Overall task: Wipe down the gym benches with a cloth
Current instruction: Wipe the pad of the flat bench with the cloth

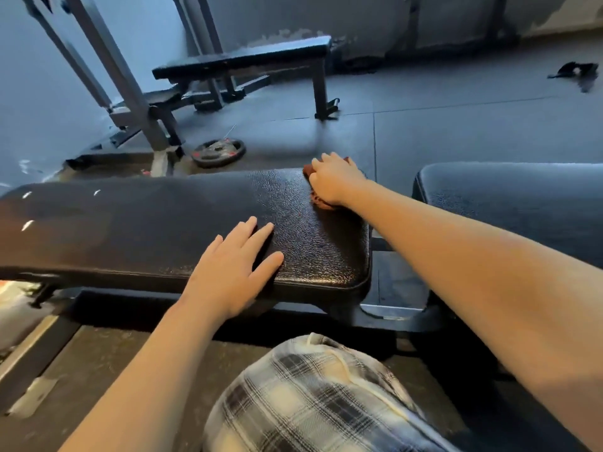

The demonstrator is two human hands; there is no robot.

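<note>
**Head view, wiping in progress.** The right hand [336, 177] lies on a crumpled reddish-brown cloth [319, 201] at the far right corner of the long black textured vinyl bench pad [163, 230]. Its fingers [321, 159] are curled over the bunched fabric and press it to the pad. The left hand [235, 269] rests flat on the near edge of the same pad, fingers [261, 233] straight, spread and holding nothing.

*Handling.* The cloth is judged light, soft and easily bunched. It is best held as here, balled under the palm so that pressure falls on the pad and no loose edge trails. The vinyl looks glossy, firm and cushioned, so it is probably slippery when damp. The bench frame is likely heavy enough to stay put, and the flat left hand adds steadiness.

*Surroundings.*
- A second black padded bench section [522, 197] stands just to the right, apart from the first across a narrow gap.
- A flat black bench on metal legs [248, 58] stands well beyond.
- Grey steel rack uprights [107, 60] rise at the left.
- A round black weight plate with red marks [218, 151] lies on the dark rubber floor [456, 132] just behind the pad.
- A small dark object [574, 71] lies far right and cannot be identified.
- Plaid black-and-white clothing [310, 393] fills the foreground.

*Obstructions.* Nothing lies on the pad in the cloth's path except the left hand, which would have to shift for strokes along the near edge.
</note>
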